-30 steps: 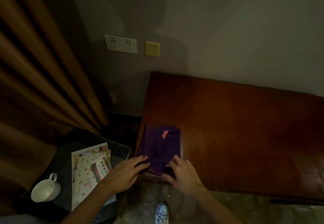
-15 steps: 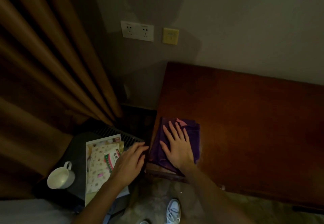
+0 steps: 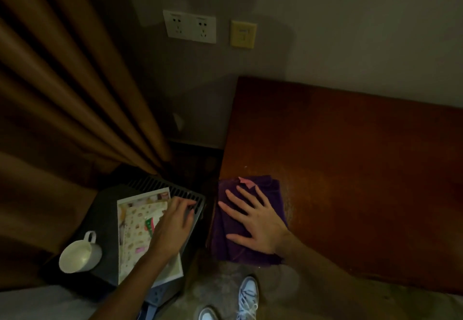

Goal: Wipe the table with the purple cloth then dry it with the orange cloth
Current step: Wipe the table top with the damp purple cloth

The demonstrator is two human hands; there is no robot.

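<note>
At the desk's (image 3: pixel 350 169) near-left corner my right hand (image 3: pixel 255 222) presses splayed fingers (image 3: pixel 240 194) on the overhanging purple cloth (image 3: pixel 275 194), which may slide off.

I see purple cloth (image 3: pixel 271 195) folded thick, flat on near-left corner of reddish-brown wooden counter (image 3: pixel 350 169), near edge overhanging slightly, small pink tag at far edge.

A dim home or hotel-type room is being suggested by brown curtains (image 3: pixel 62 89), wall sockets (image 3: pixel 189 27), a wooden table (image 3: pixel 350 169) and a mug (image 3: pixel 79 254).
</note>
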